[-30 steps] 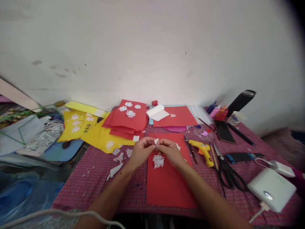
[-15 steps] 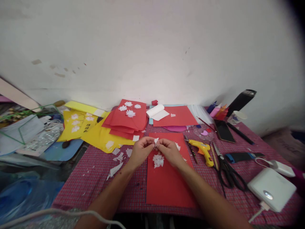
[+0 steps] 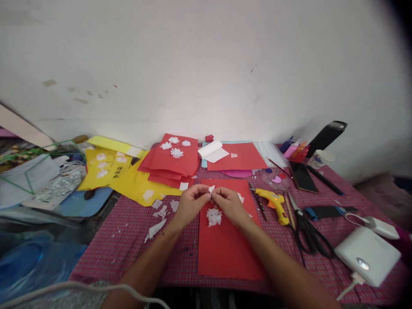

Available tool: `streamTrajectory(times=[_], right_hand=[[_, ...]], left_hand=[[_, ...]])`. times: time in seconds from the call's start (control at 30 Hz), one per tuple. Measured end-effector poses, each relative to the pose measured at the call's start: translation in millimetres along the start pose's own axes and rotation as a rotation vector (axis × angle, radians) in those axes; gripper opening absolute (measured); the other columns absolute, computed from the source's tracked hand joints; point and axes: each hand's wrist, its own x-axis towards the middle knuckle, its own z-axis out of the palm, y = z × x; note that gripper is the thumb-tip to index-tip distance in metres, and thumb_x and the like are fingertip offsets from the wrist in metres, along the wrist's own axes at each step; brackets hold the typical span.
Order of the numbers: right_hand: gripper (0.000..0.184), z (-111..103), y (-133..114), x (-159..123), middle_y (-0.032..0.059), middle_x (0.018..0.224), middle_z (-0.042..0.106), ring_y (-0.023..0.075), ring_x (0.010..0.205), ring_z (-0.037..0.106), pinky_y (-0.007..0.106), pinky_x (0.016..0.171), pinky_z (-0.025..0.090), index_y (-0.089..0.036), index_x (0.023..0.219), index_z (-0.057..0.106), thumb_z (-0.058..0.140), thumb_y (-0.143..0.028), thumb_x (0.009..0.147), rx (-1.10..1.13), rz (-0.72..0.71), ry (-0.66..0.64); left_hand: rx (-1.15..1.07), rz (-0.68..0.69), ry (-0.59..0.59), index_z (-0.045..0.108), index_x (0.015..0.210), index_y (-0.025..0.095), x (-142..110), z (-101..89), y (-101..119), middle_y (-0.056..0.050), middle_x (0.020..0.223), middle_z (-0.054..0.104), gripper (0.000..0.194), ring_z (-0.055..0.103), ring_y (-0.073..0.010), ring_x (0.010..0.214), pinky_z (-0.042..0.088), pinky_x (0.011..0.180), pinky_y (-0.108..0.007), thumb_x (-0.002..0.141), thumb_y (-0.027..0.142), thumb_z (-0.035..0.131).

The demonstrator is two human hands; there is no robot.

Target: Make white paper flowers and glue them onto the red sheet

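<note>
The table (image 3: 109, 244), with its checked red top, takes up the lower half of the view. A red sheet (image 3: 228, 253) lies on it, beneath the hands. Behind and to the left is a stack of red cards (image 3: 154, 161), the top one bearing 4 white flowers (image 3: 177, 153), and it partly covers a yellow sheet (image 3: 128, 189). To the right lie a white box (image 3: 367, 257) with a cable plugged in, black-handled scissors (image 3: 309, 234) and a yellow glue gun (image 3: 274, 204).

The left hand (image 3: 195, 201) and right hand (image 3: 227, 201) meet above the red sheet, fingers drawn in narrow, the 2 sets of fingertips pinching 1 small piece of white paper (image 3: 211, 189) between them. Just below the fingers, on the red sheet, sits 1 white paper flower (image 3: 213, 217). White scraps (image 3: 156, 229) lie left of the sheet, near the left forearm.
</note>
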Motion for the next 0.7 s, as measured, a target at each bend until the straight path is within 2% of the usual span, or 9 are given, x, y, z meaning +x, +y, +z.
streamTrajectory(times=[0.37,0.7], right_hand=[[0.024,0.6,-0.9,0.0,-0.0003,0.063,0.059,0.0095,0.049,0.046,0.022,0.047,0.035,-0.017,0.071,0.058,0.057,-0.036,0.085,0.012,0.016,-0.036],[0.018,1.3,-5.9,-0.1,-0.0001,0.064,0.060,0.0093,0.048,0.049,0.021,0.046,0.034,-0.016,0.069,0.060,0.060,-0.031,0.081,0.186,0.086,-0.038]], left_hand=[[-0.015,0.005,0.008,0.064,0.093,0.015,0.0,1.6,2.1,-0.002,0.082,0.067,0.017,0.062,-0.0119,0.073,0.049,0.069,-0.023,0.077,0.019,0.065],[-0.035,-0.005,0.028,0.064,0.093,0.015,1.1,1.0,-1.2,-0.002,0.081,0.067,0.018,0.062,-0.0121,0.072,0.050,0.069,-0.024,0.076,0.022,0.066]])
